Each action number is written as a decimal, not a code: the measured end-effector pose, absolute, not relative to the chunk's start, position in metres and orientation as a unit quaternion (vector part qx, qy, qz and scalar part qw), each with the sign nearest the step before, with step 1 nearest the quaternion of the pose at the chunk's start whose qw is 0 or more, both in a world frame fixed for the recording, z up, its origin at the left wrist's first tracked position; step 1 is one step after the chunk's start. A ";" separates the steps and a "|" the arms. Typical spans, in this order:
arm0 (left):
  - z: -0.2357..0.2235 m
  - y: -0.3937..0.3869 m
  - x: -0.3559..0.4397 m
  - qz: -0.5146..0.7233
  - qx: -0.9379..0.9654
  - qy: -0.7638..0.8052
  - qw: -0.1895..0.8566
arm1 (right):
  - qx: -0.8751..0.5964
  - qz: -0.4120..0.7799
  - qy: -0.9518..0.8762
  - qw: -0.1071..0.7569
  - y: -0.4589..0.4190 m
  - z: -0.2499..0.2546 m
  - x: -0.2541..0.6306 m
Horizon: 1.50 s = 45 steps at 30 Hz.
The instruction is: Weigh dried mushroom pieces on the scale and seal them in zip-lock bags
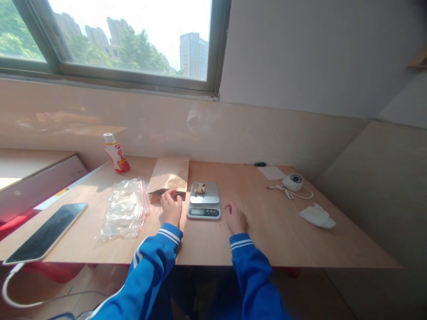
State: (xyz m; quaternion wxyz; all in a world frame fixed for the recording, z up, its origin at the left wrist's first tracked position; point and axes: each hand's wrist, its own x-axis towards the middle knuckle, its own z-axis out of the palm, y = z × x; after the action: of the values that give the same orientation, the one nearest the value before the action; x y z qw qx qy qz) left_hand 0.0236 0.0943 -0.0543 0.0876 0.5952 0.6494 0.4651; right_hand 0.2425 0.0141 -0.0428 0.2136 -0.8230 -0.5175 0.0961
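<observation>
On the tabletop a kitchen scale (204,213) with a steel platform carries a small heap of light brown dried pieces (199,189). Left of it lies a brown paper bag (170,174), its dark open mouth facing me. My left hand (171,209) is at that mouth, fingers apart and bent slightly, with nothing visible in them. Whether the fingertips touch the bag's edge I cannot tell. My right hand (236,218) rests on the table just right of the scale. Its fingers are curled together, and anything inside them is hidden.
Zip bags (125,211) lie left of the paper bag, with a red-and-white bottle (116,153) behind. A cabled phone (46,233) is at the left edge. Rightward are a white round device (292,182) with a cable, a crumpled white tissue (317,216) and a green-handled tool (260,164).
</observation>
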 end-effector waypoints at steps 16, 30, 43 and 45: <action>-0.052 0.100 0.013 0.319 0.556 0.767 -0.009 | -0.816 0.109 -0.520 0.230 0.012 -0.043 0.244; -0.067 0.103 0.008 0.312 0.634 0.705 -0.061 | -0.813 0.116 -0.521 0.232 0.011 -0.043 0.245; -0.052 0.096 0.004 0.309 0.612 0.722 -0.091 | -0.810 0.118 -0.525 0.235 0.009 -0.042 0.244; -0.050 0.092 0.003 0.311 0.607 0.728 -0.072 | -0.808 0.120 -0.525 0.237 0.008 -0.041 0.244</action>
State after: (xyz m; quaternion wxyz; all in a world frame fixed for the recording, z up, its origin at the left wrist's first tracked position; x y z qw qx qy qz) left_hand 0.0034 0.0916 -0.0499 -0.0716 0.6071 0.7276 0.3113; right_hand 0.2436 0.0077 -0.0406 0.2373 -0.8083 -0.5252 0.1201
